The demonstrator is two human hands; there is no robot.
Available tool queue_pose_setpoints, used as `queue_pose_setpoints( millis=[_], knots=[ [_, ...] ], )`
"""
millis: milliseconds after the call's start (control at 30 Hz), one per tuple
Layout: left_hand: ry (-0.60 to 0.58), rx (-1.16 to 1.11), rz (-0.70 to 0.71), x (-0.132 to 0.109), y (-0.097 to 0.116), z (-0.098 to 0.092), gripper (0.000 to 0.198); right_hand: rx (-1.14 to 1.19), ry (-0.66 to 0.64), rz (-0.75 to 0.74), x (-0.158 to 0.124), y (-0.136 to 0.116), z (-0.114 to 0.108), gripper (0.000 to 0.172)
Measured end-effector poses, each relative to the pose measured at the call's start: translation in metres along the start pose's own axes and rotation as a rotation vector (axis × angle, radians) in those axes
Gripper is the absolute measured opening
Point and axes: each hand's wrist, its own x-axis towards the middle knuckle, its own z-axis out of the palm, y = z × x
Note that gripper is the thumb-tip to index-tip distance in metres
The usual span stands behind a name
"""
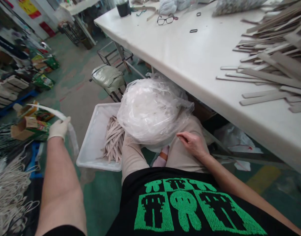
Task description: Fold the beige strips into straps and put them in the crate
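Note:
My left hand (58,128), in a pale glove, is closed round a long whitish strip (73,137) and held out over the floor at the left. The strip curves away on both sides of the fist. Bare, my right hand (192,143) rests above my thigh at the edge of a big clear plastic bag (150,111) on my lap. Its fingers are pressed together, and whatever they may hold is too small to name. Between the two hands, a white bin (91,144) holds a bundle of beige strips (114,141).
A white table (180,49) crosses the upper right, bearing piled flat strips (270,72), glasses (165,20) and small black buckles (193,30). A green cushioned stool (108,78) stands behind the bin. Cartons (26,128) and heaped cords (12,193) lie at the left.

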Motion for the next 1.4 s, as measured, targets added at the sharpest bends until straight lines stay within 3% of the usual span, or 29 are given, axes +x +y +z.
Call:
queue_pose_setpoints(
  millis=[67,100,233,367,500,600,667,767,967,1067,1167,1300,1400],
  knots=[
    [0.024,0.348,-0.183,-0.007,0.014,0.042,0.036,-0.009,-0.006,0.010,0.002,-0.001,0.003,0.021],
    [0.028,0.423,-0.196,-0.015,0.025,0.066,0.036,-0.011,0.002,0.020,0.003,-0.001,0.003,0.021],
    [-0.042,0.487,0.229,-0.065,0.084,0.168,0.043,-0.001,0.031,0.029,0.004,0.002,0.001,0.020],
    [-0.328,0.485,0.537,-0.114,0.134,0.261,0.042,0.015,0.050,0.036,0.005,0.004,0.000,0.021],
    [-0.390,0.499,0.559,-0.135,0.160,0.324,0.051,0.033,0.052,0.058,0.006,0.004,0.001,0.021],
    [-0.378,0.493,0.523,-0.137,0.170,0.348,0.038,0.044,0.074,0.057,0.006,0.004,0.000,0.020],
    [-0.378,0.478,0.500,-0.136,0.172,0.350,0.023,0.050,0.088,0.059,0.006,0.003,-0.001,0.021],
    [-0.354,0.439,0.502,-0.134,0.171,0.332,0.020,0.061,0.092,0.069,0.006,0.004,-0.002,0.021],
    [-0.360,0.434,0.574,-0.148,0.155,0.250,0.027,0.096,0.093,0.066,0.008,0.004,0.000,0.021],
    [-0.428,0.426,0.476,-0.170,0.141,0.218,0.031,0.093,0.083,0.072,0.008,0.003,0.000,0.022],
    [-0.460,0.336,0.422,-0.200,0.128,0.198,0.030,0.081,0.062,0.082,0.007,0.003,0.001,0.023],
    [-0.389,0.172,0.598,-0.242,0.127,0.181,0.026,0.087,0.037,0.125,0.005,0.001,0.005,0.022],
    [-0.319,0.128,0.732,-0.264,0.137,0.168,0.019,0.242,-0.034,0.230,0.011,-0.012,0.015,0.023]
  ],
)
